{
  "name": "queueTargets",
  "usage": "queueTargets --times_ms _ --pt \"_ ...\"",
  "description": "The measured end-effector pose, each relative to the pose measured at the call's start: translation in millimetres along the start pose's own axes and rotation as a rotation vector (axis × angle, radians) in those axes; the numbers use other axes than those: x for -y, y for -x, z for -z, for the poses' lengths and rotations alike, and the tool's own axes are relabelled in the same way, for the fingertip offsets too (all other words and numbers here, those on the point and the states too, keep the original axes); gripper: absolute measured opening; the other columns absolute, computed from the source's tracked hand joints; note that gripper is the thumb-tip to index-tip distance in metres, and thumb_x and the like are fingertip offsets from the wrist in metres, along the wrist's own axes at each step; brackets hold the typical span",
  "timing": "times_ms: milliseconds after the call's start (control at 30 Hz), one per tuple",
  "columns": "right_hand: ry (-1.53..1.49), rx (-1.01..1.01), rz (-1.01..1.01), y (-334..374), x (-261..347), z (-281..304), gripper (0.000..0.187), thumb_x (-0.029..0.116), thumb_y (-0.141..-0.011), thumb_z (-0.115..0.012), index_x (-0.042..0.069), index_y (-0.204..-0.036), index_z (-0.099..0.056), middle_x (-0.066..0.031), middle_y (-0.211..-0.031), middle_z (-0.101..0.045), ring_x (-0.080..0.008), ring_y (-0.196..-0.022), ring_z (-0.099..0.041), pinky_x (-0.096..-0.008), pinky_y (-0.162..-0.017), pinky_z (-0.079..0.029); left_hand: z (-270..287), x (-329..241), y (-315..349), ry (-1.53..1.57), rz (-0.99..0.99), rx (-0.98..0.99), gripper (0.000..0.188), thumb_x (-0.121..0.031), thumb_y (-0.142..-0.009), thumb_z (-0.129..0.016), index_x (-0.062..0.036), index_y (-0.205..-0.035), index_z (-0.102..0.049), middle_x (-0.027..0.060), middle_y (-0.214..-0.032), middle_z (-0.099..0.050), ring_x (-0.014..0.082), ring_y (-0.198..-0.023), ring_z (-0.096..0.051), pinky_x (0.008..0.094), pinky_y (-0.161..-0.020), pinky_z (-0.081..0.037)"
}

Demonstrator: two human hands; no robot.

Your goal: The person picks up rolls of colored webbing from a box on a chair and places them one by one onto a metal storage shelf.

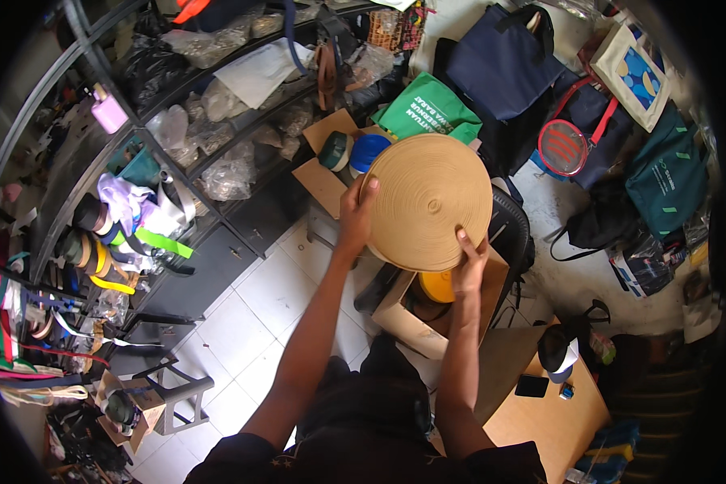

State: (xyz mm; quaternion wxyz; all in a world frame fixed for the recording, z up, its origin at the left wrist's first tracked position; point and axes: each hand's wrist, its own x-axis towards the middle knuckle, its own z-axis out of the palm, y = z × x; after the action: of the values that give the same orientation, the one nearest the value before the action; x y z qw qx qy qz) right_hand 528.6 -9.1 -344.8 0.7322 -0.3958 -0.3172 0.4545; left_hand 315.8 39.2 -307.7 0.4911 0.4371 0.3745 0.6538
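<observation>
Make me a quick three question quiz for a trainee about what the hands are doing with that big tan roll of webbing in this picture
1. True or false: the big tan roll of webbing lies flat on the floor tiles.
2. Multiple choice: what sits right below the roll? A) an open cardboard box B) a sink C) a plastic stool
3. Fill in: the left hand grips the roll's left rim; the right hand grips its lower ____ rim.

Key
1. False: both hands hold it up, its flat face toward the camera.
2. A; a yellow roll shows inside it.
3. right
</observation>
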Motion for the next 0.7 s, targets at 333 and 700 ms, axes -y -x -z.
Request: queueTargets --times_ms 333,700 --pt "0.147 0.046 -0.016 48.6 -19.9 -58.1 0.040 0.007 -0.079 -0.076 -0.004 -0.116 -0.064 -0.0089 -0.105 -0.068 -0.0171 -0.093 -0.062 -0.0310 -0.086 -0.049 102.9 -2.4 29.8 -0.313 0.109 -0.026 0.048 -0.045 -0.094 -0.057 0.0015 -0.105 -0.064 0.0086 -0.088 -0.066 0.0140 -0.083 -0.059 0.0299 -0.077 -0.046" --pt "-0.258 -0.100 0.239 122.8 -50.1 -202.2 0.040 0.013 -0.084 -0.075 -0.004 -0.117 -0.060 -0.0104 -0.107 -0.067 -0.0183 -0.093 -0.064 -0.0312 -0.083 -0.052 155.8 -72.0 68.3 -0.199 -0.062 -0.375 0.050 -0.044 -0.103 -0.038 -0.0010 -0.118 -0.057 0.0065 -0.092 -0.059 0.0145 -0.083 -0.052 0.0302 -0.079 -0.043"
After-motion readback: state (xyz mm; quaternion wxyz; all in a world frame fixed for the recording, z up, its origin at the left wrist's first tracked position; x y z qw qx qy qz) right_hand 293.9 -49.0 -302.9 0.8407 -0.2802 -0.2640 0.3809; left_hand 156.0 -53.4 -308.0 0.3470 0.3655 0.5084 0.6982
